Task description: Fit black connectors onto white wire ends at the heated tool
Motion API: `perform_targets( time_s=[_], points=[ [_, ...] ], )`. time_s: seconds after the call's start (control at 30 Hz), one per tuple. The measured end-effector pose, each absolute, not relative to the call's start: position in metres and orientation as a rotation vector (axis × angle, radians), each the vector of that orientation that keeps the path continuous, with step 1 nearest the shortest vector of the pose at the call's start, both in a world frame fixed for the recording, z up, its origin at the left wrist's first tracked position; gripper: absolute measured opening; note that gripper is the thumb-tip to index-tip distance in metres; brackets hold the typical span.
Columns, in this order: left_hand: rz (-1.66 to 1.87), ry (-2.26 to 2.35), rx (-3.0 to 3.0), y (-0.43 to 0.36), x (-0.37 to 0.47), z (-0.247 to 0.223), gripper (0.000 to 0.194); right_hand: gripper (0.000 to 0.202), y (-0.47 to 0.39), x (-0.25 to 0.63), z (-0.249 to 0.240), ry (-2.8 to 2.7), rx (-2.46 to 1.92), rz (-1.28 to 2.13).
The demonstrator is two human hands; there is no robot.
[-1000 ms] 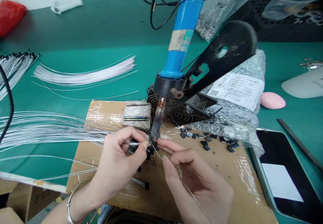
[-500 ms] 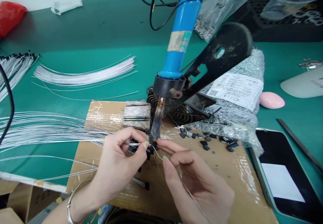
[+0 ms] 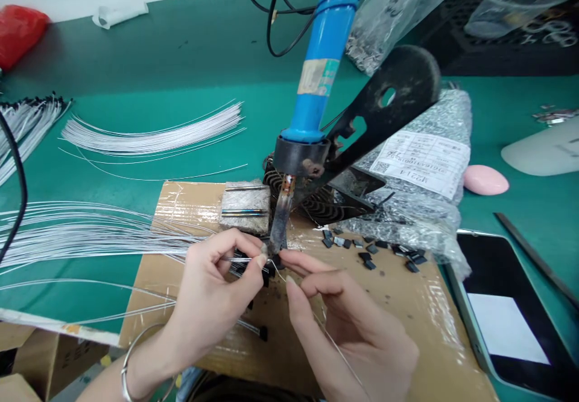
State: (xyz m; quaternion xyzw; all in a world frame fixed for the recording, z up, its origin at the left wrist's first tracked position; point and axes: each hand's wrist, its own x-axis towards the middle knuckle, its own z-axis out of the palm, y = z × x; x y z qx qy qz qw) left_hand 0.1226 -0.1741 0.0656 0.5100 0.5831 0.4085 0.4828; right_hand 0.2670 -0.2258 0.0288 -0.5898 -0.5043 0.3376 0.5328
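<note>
Over cardboard (image 3: pixel 420 305), two hands (image 3: pixel 215 296) flank one soldering tip (image 3: pixel 281 224).

Bright light leaves white glare streaks on the glossy cardboard (image 3: pixel 407 293).

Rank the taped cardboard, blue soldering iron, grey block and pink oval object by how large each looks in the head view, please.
1. Taped cardboard
2. Blue soldering iron, cut off at the top
3. Grey block
4. Pink oval object
</note>
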Motion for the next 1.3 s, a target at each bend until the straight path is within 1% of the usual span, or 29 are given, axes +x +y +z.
perform_targets(
  time_s=[1.3],
  points=[
    [0.962,1.485,1.361,-0.1765,0.1239,0.0658,0.014,0.015,-0.2265,0.2648,0.0269,-1.24,-1.365,0.74]
  ],
)
